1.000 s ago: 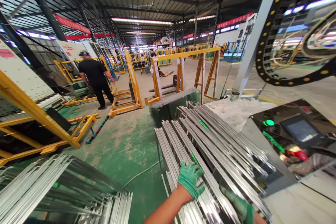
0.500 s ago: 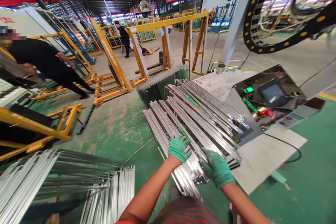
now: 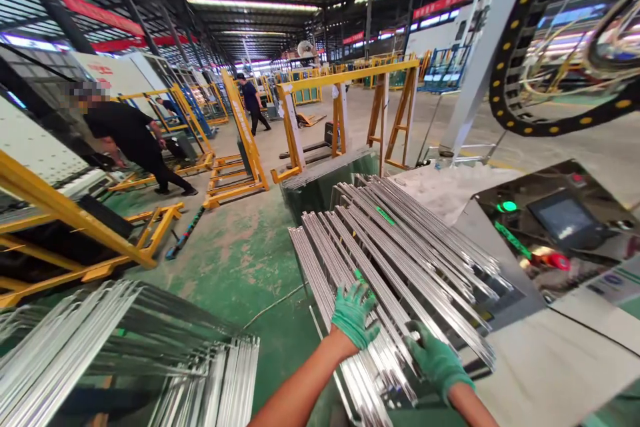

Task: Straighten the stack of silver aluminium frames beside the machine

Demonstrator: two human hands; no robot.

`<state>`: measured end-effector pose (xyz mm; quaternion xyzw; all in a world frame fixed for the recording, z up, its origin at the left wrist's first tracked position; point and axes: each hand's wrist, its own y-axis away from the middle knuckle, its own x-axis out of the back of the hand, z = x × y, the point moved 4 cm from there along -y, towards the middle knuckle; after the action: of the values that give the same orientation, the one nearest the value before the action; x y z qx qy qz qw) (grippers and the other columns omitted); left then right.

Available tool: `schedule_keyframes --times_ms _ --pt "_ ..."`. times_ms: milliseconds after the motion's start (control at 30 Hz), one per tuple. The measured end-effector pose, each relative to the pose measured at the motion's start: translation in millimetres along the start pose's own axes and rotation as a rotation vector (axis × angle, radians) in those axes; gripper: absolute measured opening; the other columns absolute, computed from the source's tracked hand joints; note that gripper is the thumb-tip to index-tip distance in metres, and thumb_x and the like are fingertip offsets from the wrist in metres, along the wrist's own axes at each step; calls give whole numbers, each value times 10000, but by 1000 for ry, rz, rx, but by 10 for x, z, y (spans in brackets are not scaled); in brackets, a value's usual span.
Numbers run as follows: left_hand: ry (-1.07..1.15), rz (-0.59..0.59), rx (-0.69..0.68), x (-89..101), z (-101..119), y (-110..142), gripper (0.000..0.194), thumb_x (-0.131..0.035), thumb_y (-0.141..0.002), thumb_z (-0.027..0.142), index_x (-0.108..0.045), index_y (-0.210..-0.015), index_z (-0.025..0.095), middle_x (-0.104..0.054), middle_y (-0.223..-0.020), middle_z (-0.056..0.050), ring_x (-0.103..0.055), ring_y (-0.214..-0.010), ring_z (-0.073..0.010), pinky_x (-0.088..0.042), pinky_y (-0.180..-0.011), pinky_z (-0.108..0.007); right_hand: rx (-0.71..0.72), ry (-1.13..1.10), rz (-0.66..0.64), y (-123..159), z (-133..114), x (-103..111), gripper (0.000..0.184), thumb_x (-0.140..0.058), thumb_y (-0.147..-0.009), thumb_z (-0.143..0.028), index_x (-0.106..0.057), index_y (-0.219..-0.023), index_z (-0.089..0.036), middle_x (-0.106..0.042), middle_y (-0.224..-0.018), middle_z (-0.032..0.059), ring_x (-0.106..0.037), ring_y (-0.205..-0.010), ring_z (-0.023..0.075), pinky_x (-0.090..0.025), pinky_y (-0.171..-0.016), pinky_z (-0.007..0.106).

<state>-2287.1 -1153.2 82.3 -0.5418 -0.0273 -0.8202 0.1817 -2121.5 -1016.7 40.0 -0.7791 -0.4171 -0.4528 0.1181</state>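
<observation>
Both my hands wear green gloves. My left hand (image 3: 353, 312) lies on top of a leaning stack of silver aluminium frames (image 3: 395, 247), fingers curled over one bar near its lower end. My right hand (image 3: 436, 360) grips the lower edge of the same stack a little to the right. The frames stand in a rack and slope up and away from me. Small green tags are stuck on some of the bars.
A second stack of silver frames (image 3: 125, 353) lies at lower left. A machine control panel (image 3: 560, 227) with a green lamp and screen stands at right. Yellow steel racks (image 3: 75, 220) and an A-frame stand (image 3: 345, 113) occupy the floor. Two people in dark clothes (image 3: 135, 140) are at left and behind.
The view has tilted up and shifted. My two hands have slid slightly along the lower end of the frame stack; the person at left has walked further away.
</observation>
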Motion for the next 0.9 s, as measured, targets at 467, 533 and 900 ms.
schedule_keyframes --times_ms 467,533,900 --pt "78 -87 28 50 38 7 706 -410 -959 561 -339 -1536 162 -250 -1614 -123 -167 -1511 -293 6 -1211 -644 741 670 718 498 -71 -142 425 -396 -900 -253 -759 -1063 -103 -675 -1180 164 -626 -1077 381 -504 -866 535" --pt "70 -83 25 35 -7 -54 724 -426 -948 586 -350 -1530 163 -246 -1616 -124 -157 -1512 -298 -5 -1207 -655 775 725 706 516 7 -260 425 -394 -878 -226 -757 -1085 -148 -668 -1219 116 -607 -1102 389 -450 -885 573" --pt "-176 2 193 96 -400 -482 574 -466 -976 419 -405 -1501 194 -348 -1590 -65 -278 -1468 -286 -91 -1222 -609 505 530 610 658 -221 -36 389 -371 -977 -214 -687 -1196 -157 -703 -1156 44 -509 -1226 373 -301 -1023 572"
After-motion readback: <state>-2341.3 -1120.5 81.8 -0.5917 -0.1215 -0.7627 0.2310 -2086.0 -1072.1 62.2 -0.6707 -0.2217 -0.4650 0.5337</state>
